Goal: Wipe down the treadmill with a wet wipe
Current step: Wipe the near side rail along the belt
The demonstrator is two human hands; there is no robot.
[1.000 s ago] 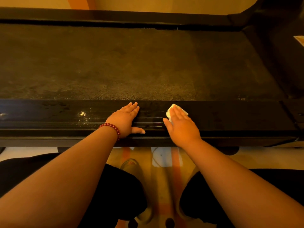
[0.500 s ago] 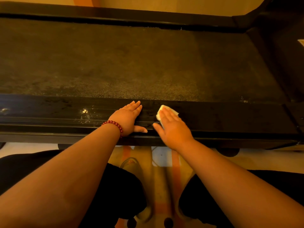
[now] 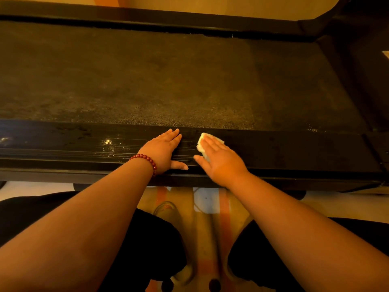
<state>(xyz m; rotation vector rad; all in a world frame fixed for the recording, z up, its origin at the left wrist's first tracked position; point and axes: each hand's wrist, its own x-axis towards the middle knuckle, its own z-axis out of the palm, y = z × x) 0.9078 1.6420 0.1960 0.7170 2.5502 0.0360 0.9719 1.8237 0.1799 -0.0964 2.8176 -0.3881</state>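
White wet wipe (image 3: 208, 136), folded into a small pad, is lying under the right hand (image 3: 221, 159), which is pressing it flat with straight fingers held close together and the thumb sticking out to the left; nothing is curling round it. Only the pad's far edge and left corner are showing past the fingertips. The wipe is sitting on the near side rail (image 3: 294, 152) of the treadmill (image 3: 347, 60), roughly midway along the visible stretch of that glossy black strip.

Just beside it, to the left and not touching it, the left hand (image 3: 162, 150) is resting palm down on the same rail, fingers straight and together, thumb spread toward the right hand. A string of dark red beads (image 3: 147, 160) is circling the left wrist. Left of that hand the rail is glinting with small wet-looking highlights.

Beyond the rail the dark, grainy belt (image 3: 168, 81) is stretching across the view, with the far rail (image 3: 147, 20) running along its other edge. Below the rail, both bare forearms are reaching forward over knees in black cloth (image 3: 151, 249), and a striped mat (image 3: 223, 207) is showing between them on the floor.
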